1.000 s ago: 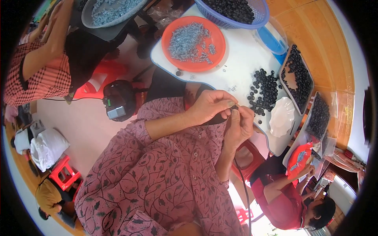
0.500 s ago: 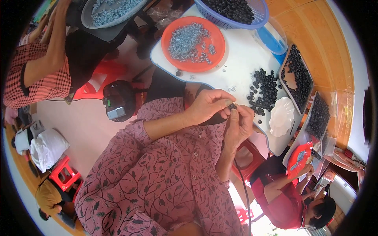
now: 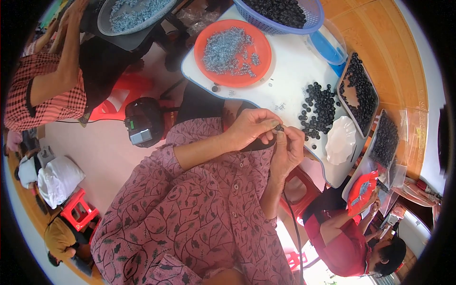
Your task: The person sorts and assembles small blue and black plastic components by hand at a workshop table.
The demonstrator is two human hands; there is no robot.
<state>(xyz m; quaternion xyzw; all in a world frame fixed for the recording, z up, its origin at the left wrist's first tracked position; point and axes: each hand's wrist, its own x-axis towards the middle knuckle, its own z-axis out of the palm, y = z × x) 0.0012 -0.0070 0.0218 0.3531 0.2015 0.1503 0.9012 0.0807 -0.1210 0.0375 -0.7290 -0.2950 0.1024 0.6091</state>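
My left hand point(image 3: 251, 128) and my right hand point(image 3: 288, 148) meet in front of my body, just off the white table's near edge. Thumb and fingers of each pinch one small black round part point(image 3: 279, 128) between them; much of it is hidden by fingertips. Right of my hands, many like black round parts point(image 3: 319, 107) lie loose on the white table point(image 3: 285, 57). Farther off, an orange-red plate point(image 3: 201, 59) holds a heap of small silvery springs point(image 3: 228, 45). A white scalloped dish point(image 3: 340, 140) rests beside the loose black parts.
A lavender basket point(image 3: 266, 23) of black parts stands at the back, with a blue clear-sided container point(image 3: 331, 51) beside it. A tray point(image 3: 375, 111) of black parts lies at the right. Co-workers sit left point(image 3: 45, 90) and lower right point(image 3: 339, 244).
My hands stay nearly in place, with the black part turned slightly between my fingertips. The co-worker at the lower right has shifted a little.
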